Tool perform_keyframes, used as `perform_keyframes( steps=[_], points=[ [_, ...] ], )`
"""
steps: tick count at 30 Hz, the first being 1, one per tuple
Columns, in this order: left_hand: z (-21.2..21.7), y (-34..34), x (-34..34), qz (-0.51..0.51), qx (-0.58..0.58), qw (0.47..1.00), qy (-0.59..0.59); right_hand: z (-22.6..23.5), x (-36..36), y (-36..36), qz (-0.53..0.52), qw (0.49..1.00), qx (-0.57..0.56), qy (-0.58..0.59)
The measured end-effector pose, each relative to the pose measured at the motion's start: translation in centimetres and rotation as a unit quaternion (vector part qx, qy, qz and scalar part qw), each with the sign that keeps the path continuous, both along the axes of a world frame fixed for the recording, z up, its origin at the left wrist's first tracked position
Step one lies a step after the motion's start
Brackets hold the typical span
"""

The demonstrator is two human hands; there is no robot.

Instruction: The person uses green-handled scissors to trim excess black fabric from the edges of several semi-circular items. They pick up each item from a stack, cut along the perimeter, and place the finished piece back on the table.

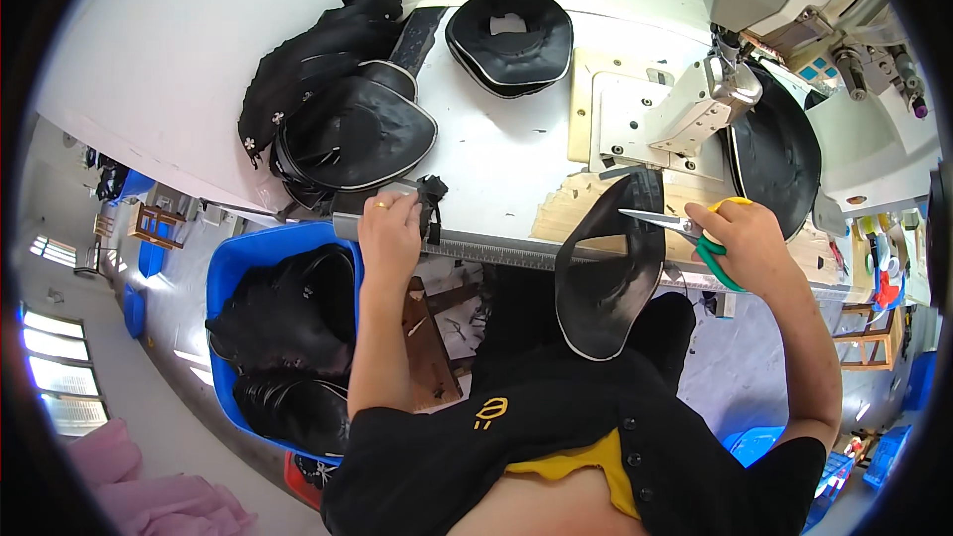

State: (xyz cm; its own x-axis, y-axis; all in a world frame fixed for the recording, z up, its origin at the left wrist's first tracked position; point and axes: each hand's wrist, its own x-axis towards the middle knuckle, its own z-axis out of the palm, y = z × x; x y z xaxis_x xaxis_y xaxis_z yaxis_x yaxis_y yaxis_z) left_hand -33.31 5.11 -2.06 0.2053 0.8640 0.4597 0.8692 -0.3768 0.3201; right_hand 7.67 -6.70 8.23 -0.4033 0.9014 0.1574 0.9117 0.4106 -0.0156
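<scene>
Scissors point(658, 220) with green and yellow handles are gripped in my right hand point(743, 243), at the right of the table's front edge. Their blades point left, over a black leather-like piece point(625, 293) with light edging and a cut-out window. That piece hangs over the table edge toward my lap; no hand is on it. My left hand point(389, 233) is at the front edge on the left, fingers curled and closed. Whatever they hold, if anything, is hidden. Right beside those fingers is a bunched black scrap point(433, 197).
A sewing machine point(705, 104) stands at the back right, with black pieces point(779, 154) beside it. More black pieces lie in stacks point(362, 134) at the left and another stack point(509, 45) at the back. A blue bin point(223, 387) full of black pieces stands below left. A metal ruler point(496, 251) runs along the table edge.
</scene>
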Motion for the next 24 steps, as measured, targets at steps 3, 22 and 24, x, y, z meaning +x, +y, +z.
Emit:
perform_keyframes(
  steps=[3,22,24],
  points=[
    [1.9,0.3,-0.4,-0.041,-0.112,0.989,0.084,0.1,0.2,-0.1,-0.007,1.000,0.002,0.005],
    [1.3,0.8,17.8,-0.340,-0.613,0.503,-0.507,-1.0,0.5,-4.2,-0.098,0.992,0.011,0.073],
    [3.2,-0.7,17.1,-0.289,-0.594,0.474,-0.583,-0.5,0.1,-4.7,-0.108,0.990,0.045,0.083]
  ],
)
